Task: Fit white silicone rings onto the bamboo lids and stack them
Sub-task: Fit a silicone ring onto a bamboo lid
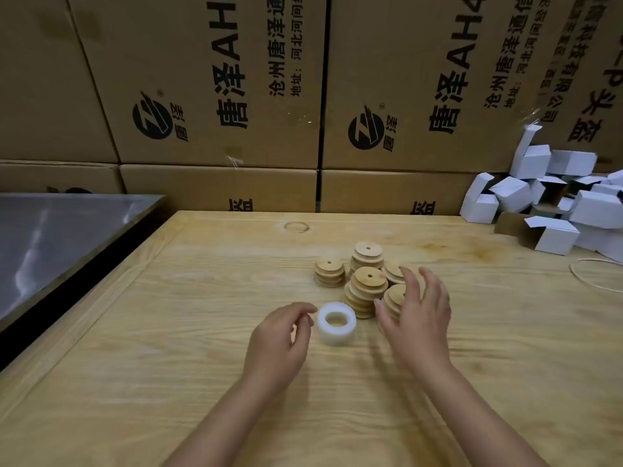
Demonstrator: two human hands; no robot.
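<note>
The left hand (279,335) hovers with a narrow grip, fingers loosely curled and holding nothing. The rings (336,323), a white stack on the table (202,332), stand just beyond its fingertips, probably kept close for quick picking. The right hand (418,311) shows a wide, empty grip (fingers spread), with the lids (369,281) in short stacks just ahead of and under it, seemingly about to take one.

white rings (336,323), tan bamboo lids (369,281)
</note>
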